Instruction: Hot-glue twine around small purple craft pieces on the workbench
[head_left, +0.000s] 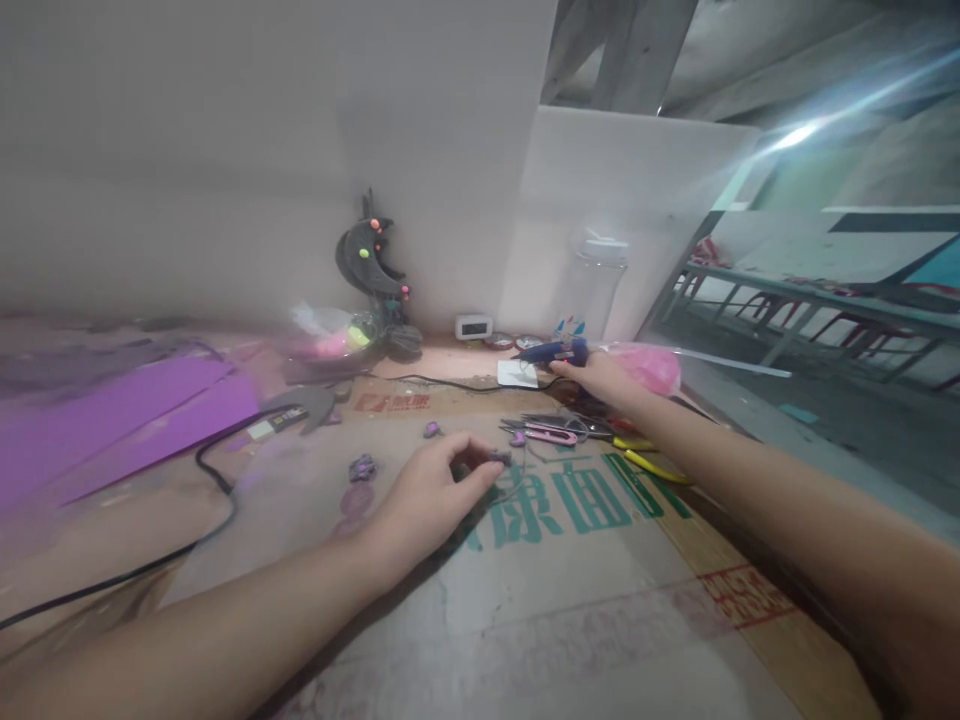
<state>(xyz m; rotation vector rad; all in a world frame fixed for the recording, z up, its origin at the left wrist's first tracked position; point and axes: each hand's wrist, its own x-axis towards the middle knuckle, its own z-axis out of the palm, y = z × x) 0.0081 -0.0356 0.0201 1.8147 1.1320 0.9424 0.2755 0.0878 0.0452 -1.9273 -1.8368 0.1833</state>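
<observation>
My left hand is closed in a pinch over the cardboard, with a small greyish-purple piece at its fingertips. Farther back on the right, my right hand grips a blue hot glue gun, whose nozzle points left above a white square pad. Its handle is mostly hidden by my fingers. Left of my left hand lie a small purple-grey flower-like piece and a smaller purple bit. Pink thread snips and yellow-handled pliers rest between my arms.
Printed cardboard covers the tabletop. Purple sheets and a black cable lie at left. A dark crescent ornament, a small digital clock and a clear bottle stand along the back wall.
</observation>
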